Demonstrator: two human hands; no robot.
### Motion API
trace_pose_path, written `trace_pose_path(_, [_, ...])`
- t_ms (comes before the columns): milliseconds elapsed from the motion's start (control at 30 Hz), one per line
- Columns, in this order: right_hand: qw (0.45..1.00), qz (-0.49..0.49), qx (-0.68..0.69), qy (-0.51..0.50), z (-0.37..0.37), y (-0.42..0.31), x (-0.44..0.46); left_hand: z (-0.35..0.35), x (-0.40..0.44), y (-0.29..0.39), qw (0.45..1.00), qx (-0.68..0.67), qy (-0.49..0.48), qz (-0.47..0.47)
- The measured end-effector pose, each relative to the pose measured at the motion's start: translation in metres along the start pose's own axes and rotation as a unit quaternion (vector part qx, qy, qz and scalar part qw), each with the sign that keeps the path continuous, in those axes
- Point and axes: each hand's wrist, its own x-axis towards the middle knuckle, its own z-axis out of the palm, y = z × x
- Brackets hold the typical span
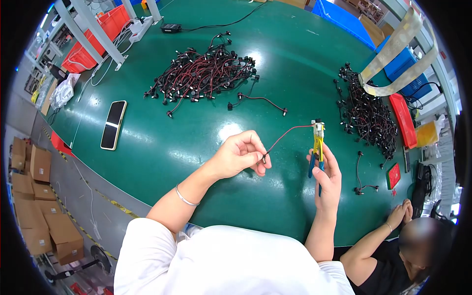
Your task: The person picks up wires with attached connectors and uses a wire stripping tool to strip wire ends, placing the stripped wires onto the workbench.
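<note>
My left hand (242, 155) pinches one end of a short red-and-black cable (287, 131) by its small black connector. The cable arcs up to the right, and its other end sits at the jaws of a crimping tool (318, 140) with yellow and blue handles. Around those handles my right hand (328, 172) is closed, the tool upright with its head away from me. Beyond my hands lies a big tangled pile of similar cables (204, 73). A single loose cable (263, 99) rests just in front of that pile.
A second cable heap (368, 113) lies at the right beside a red tray (403, 120). One cable (358, 169) sits apart near a red-and-green box (393, 175). A phone (113, 125) lies at the left. A co-worker's hands (400, 214) rest at the right table edge.
</note>
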Motion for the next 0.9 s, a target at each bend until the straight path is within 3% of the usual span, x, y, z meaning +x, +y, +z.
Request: trace_pose_path(900, [1.0,-0.003,0.008,0.001,-0.0027,0.0024,0.0009,-0.0007,-0.0014,-0.0006,1.0,0.004,-0.001,0.003])
